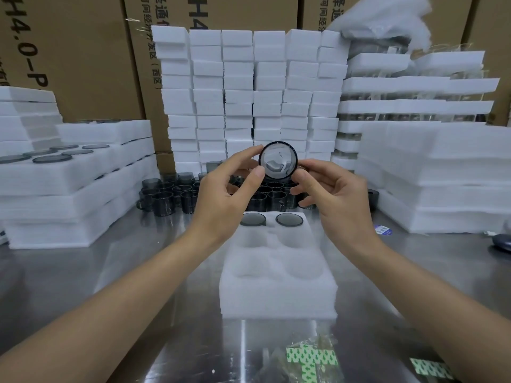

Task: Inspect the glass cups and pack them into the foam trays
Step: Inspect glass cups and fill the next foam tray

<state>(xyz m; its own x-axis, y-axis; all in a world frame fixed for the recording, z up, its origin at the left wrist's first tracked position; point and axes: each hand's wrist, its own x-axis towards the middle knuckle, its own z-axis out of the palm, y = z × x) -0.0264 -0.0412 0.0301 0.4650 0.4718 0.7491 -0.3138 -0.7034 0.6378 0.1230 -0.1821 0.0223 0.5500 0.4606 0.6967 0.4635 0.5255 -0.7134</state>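
Head view: one glass cup (278,160) is raised above the foam tray (278,275), axis lying near-horizontal, circular end facing the camera. The left hand (221,194) pinches its left rim with thumb and forefinger; the right hand (334,194) pinches the right side, remaining fingers loosely curled. Risk: the rim-only pinch on smooth glass may slip, dropping the cup onto the loose cups (177,192) behind the tray. Two far pockets hold packed cups (289,219); four pockets remain open.
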